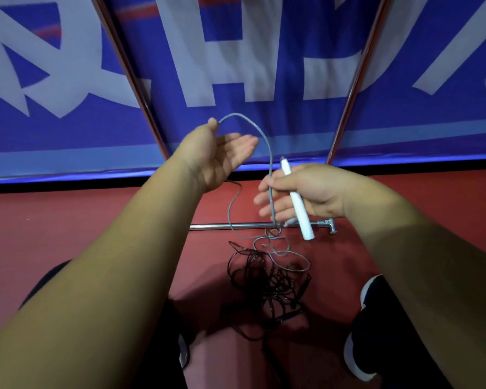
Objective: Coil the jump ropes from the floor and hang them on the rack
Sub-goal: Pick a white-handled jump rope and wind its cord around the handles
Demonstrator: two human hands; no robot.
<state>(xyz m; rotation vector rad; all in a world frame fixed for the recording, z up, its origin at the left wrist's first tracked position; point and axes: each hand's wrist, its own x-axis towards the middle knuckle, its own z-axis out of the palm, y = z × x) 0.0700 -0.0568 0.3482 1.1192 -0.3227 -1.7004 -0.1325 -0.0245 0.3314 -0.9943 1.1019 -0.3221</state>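
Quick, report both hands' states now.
Left hand: thumb pinches the grey rope.
Right hand: grips the white handle and the grey rope.

We see the left grip raised before a blue banner, a grey rope pinched between thumb and forefinger, the other fingers loosely spread. The rope arches over to the right grip, which holds it together with a white handle. Below, the rope trails to the red floor, crossing a metal bar and meeting a tangled black rope between our shoes.
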